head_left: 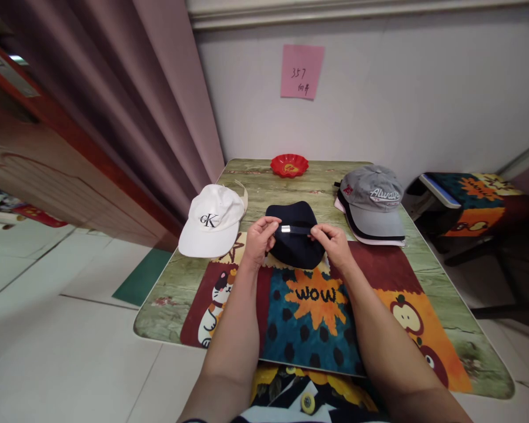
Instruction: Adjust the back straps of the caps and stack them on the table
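A dark navy cap [297,249] lies in the middle of the table, its back strap and silver buckle facing me. My left hand [263,236] pinches the strap at the buckle's left side. The strap's right end is between the thumb and fingers of my right hand [330,239]. To the left sits a white cap [216,217] with black letters on its front. On the right, a grey cap [374,197] rests on top of a stack with black and pink brims beneath it.
A red scalloped dish [290,165] stands at the back of the green wood-pattern table [171,299]. A colourful mat [308,329] covers its front part. A pink note [302,71] is on the wall. A stool [476,200] stands at the right, a curtain [158,76] at the left.
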### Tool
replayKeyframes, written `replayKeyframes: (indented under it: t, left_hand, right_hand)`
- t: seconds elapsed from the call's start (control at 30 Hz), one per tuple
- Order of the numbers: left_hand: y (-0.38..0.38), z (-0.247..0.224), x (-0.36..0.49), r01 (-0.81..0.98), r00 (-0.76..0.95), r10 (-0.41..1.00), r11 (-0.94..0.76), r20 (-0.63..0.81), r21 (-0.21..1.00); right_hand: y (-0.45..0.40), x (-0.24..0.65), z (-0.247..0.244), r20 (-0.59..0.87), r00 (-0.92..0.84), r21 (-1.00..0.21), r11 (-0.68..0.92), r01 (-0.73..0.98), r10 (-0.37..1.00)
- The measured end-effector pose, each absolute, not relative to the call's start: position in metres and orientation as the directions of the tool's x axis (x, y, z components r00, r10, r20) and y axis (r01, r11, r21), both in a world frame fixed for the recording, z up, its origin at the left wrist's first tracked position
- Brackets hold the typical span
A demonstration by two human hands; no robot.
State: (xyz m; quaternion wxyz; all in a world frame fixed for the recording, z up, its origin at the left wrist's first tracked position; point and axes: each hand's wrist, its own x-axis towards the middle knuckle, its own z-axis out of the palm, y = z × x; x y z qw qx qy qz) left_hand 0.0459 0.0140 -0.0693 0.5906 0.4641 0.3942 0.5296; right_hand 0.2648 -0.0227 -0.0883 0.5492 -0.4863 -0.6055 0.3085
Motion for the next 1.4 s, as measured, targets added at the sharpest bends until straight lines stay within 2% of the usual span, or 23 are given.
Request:
replayKeyframes:
  t: [0.13, 0.23, 0.33, 0.4, 0.5, 0.67, 0.77, 0.87, 0.97, 1.03, 1.17, 1.3, 1.4]
  left_hand:
    - [0.021, -0.076, 0.041, -0.168, -0.059, 0.993, -0.107, 0.098, 0.98]
    - [0.027, -0.085, 0.033, 0.088, -0.146, 0.969, -0.186, 0.197, 0.979]
    - [0.032, -0.093, 0.026, 0.383, -0.053, 0.941, -0.289, 0.334, 0.877]
    - [0.034, -0.098, 0.022, 0.48, 0.052, 0.929, -0.345, 0.366, 0.807]
    - [0.036, -0.102, 0.02, 0.529, 0.167, 0.918, -0.391, 0.359, 0.753]
    - [0.037, -0.1, 0.019, 0.543, 0.282, 0.902, -0.431, 0.327, 0.721]
    - [0.034, -0.09, 0.021, 0.41, 0.257, 0.89, -0.453, 0.376, 0.792]
    - [0.025, -0.077, 0.025, 0.067, 0.124, 0.909, -0.407, 0.398, 0.911]
    - [0.015, -0.064, 0.03, -0.269, 0.007, 0.963, -0.259, 0.27, 0.928]
    - [0.009, -0.056, 0.033, -0.395, -0.027, 0.98, -0.192, 0.198, 0.899]
    - [0.0, -0.041, 0.033, -0.482, -0.039, 0.992, -0.127, 0.124, 0.867]
    - [-0.004, -0.039, 0.034, -0.493, 0.025, 0.997, -0.049, 0.071, 0.869]
    - [-0.001, -0.049, 0.042, -0.508, 0.063, 0.998, 0.021, 0.012, 0.861]
  right_hand:
    - [-0.019, 0.28, -0.095, 0.404, 0.282, -0.905, 0.337, 0.258, 0.87]
    - [-0.014, 0.299, -0.107, 0.449, 0.294, -0.834, 0.278, 0.477, 0.844]
    - [-0.011, 0.312, -0.117, 0.481, 0.126, -0.652, 0.258, 0.713, 0.867]
    - [-0.011, 0.316, -0.119, 0.458, 0.037, -0.565, 0.259, 0.783, 0.888]
    - [-0.012, 0.315, -0.119, 0.439, -0.034, -0.537, 0.292, 0.792, 0.898]
    - [-0.013, 0.311, -0.115, 0.466, -0.12, -0.586, 0.407, 0.7, 0.877]
    - [-0.014, 0.308, -0.107, 0.503, -0.08, -0.665, 0.444, 0.601, 0.86]
    - [-0.016, 0.302, -0.094, 0.543, 0.042, -0.772, 0.478, 0.419, 0.839]
    - [-0.021, 0.293, -0.08, 0.492, 0.196, -0.868, 0.461, 0.183, 0.848]
    - [-0.026, 0.286, -0.072, 0.393, 0.272, -0.911, 0.412, -0.013, 0.878]
    - [-0.038, 0.277, -0.056, 0.206, 0.316, -0.88, 0.316, -0.354, 0.926]
    - [-0.043, 0.276, -0.057, 0.123, 0.258, -0.857, 0.234, -0.459, 0.958]
    - [-0.038, 0.275, -0.071, 0.003, 0.177, -0.848, 0.096, -0.521, 0.984]
